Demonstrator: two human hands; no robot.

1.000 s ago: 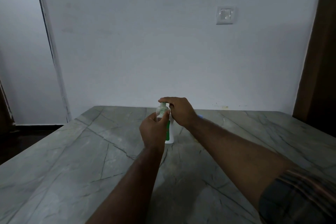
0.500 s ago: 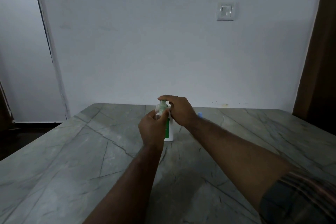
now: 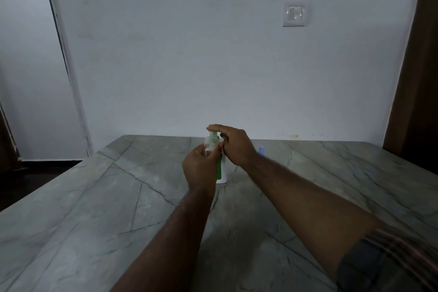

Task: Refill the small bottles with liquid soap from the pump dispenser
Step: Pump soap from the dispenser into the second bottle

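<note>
While the left hand [image 3: 201, 169] grips a small clear bottle [image 3: 209, 146], the right hand [image 3: 237, 148] lays straight fingers atop the pump dispenser [image 3: 223, 174] just behind it, far across the marble table [image 3: 94, 208].

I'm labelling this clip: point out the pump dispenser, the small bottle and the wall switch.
pump dispenser [image 3: 224, 175], head view, white lower body.
small bottle [image 3: 209, 144], head view, clear upper body.
wall switch [image 3: 294, 14], head view, middle of plate.

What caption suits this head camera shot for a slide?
Left hand holds a small clear bottle to the pump dispenser while the right hand presses its top, on a stone table.
</note>
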